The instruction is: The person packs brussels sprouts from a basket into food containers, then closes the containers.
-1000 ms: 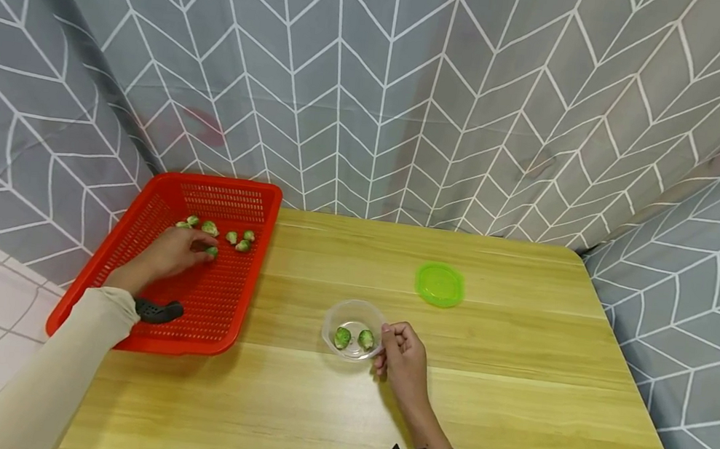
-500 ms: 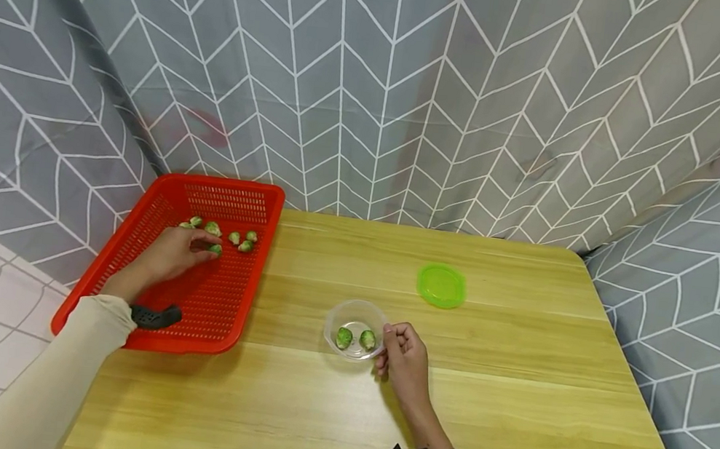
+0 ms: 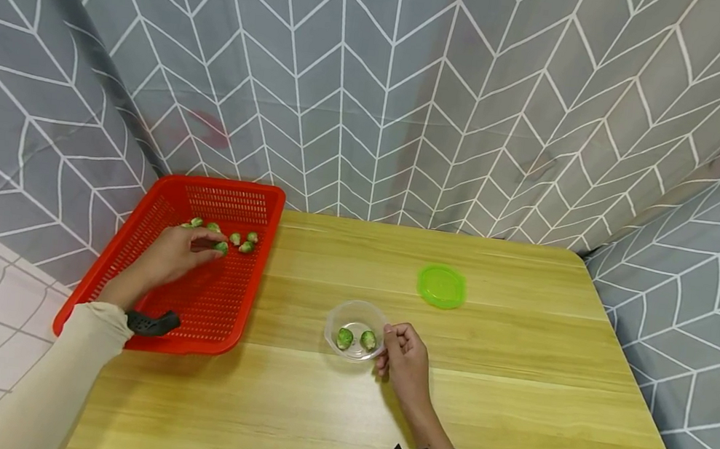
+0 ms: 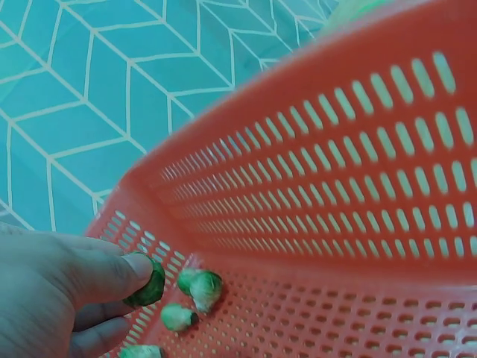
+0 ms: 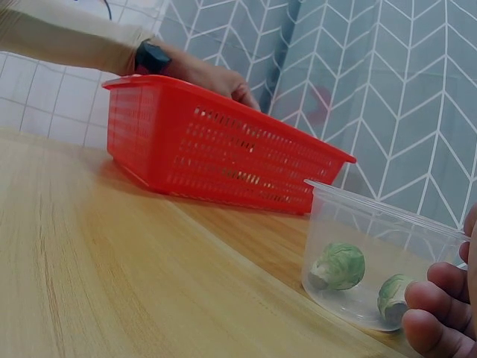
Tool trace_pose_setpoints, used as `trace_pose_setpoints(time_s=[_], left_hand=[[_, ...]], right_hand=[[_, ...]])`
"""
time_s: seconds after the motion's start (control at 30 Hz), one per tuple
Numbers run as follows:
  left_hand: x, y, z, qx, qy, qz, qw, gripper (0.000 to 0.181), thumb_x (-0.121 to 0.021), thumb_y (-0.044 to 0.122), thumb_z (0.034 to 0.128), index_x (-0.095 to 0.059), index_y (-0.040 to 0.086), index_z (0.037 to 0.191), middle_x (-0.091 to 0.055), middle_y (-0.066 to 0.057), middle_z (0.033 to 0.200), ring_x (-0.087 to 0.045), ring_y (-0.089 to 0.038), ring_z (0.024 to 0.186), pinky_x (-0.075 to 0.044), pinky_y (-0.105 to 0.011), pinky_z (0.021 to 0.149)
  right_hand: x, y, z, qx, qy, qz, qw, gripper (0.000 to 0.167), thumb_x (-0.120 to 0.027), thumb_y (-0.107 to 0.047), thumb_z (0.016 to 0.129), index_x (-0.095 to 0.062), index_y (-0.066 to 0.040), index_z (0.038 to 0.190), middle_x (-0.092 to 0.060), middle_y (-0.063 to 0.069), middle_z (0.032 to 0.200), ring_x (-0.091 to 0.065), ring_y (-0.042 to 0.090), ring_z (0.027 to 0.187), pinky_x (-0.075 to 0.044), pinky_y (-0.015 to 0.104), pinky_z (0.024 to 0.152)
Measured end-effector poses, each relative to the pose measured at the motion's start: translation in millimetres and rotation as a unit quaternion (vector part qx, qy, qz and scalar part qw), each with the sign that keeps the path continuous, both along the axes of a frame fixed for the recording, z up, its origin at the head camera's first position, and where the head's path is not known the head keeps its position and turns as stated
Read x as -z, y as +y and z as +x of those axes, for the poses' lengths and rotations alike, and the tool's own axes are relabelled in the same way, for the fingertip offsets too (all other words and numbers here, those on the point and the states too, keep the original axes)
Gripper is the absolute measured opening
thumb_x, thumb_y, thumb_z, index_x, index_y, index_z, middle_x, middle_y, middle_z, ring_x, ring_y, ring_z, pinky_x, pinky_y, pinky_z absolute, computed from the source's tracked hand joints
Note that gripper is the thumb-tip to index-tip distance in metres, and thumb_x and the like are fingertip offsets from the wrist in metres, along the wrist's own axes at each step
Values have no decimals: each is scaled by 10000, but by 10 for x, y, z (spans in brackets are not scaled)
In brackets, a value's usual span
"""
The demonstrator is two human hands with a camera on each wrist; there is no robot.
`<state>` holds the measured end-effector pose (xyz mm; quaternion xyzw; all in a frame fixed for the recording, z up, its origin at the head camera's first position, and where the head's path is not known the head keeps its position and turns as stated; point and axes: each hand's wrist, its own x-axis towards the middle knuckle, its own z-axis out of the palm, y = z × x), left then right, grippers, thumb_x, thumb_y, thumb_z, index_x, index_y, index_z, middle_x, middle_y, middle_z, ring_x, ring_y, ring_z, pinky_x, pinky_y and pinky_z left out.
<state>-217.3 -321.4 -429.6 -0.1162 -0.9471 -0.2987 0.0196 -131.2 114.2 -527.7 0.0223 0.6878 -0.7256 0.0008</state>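
My left hand (image 3: 175,256) is inside the red perforated basket (image 3: 213,308), pinching a Brussels sprout (image 3: 221,247) between thumb and fingers. In the left wrist view that Brussels sprout (image 4: 151,289) is held above the basket floor, close to several other sprouts (image 4: 179,316). A clear round plastic tub (image 3: 351,313) stands upright on the table with two Brussels sprouts (image 3: 344,338) on its bottom. At the tub's right side, my right hand (image 3: 407,365) pinches the rim. The right wrist view shows fingers (image 5: 426,328) against the tub's outer wall.
Several loose sprouts (image 3: 247,246) lie toward the basket's far end. A green lid (image 3: 441,286) lies flat on the wooden table (image 3: 513,401), beyond the tub and to its right. Patterned grey curtains (image 3: 374,94) hang behind and beside the table.
My left hand has shifted slightly to the right and away with the pinched sprout. My right hand and the tub have stayed in place.
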Motion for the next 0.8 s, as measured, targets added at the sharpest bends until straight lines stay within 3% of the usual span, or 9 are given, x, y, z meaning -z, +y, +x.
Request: trace_pose_setpoints(time_s=[0.1, 0.27, 0.5, 0.8], left_hand=[[-42, 40, 14, -19, 41, -19, 10000, 334, -758, 90, 905, -707, 32, 1230, -725, -151, 1131, -702, -314, 1019, -500, -123, 781], [-128, 136, 50, -28, 61, -135, 9999, 348, -760, 109, 907, -707, 63, 1248, -726, -142, 1150, -691, -296, 1018, -570, -372, 832], [-179, 246, 70, -8, 140, -157, 9998, 346, -766, 130, 905, -715, 95, 1246, -732, -126, 1142, -680, -262, 984, -531, -230, 769], [-285, 438, 110, 219, -18, 226, 9995, 347, -756, 122, 912, -713, 115, 1256, -729, -96, 1180, -702, -264, 1054, -581, -432, 866]], right_hand=[[1, 4, 0, 11, -12, -12, 10000, 340, -615, -276, 1023, -581, 58, 969, -592, 151, 634, -553, 175, 450, -488, 288, 394], [10, 4, -4, 12, -16, -38, 10000, 326, -614, -258, 1024, -579, 61, 964, -593, 150, 632, -552, 175, 449, -482, 278, 393], [-9, 2, 0, -13, -2, -15, 10000, 327, -604, -241, 1030, -586, 83, 988, -597, 239, 664, -553, 202, 453, -484, 300, 393], [3, -2, 2, -3, 20, 42, 10000, 337, -602, -259, 1031, -583, 71, 965, -587, 192, 635, -550, 177, 448, -478, 281, 390]])
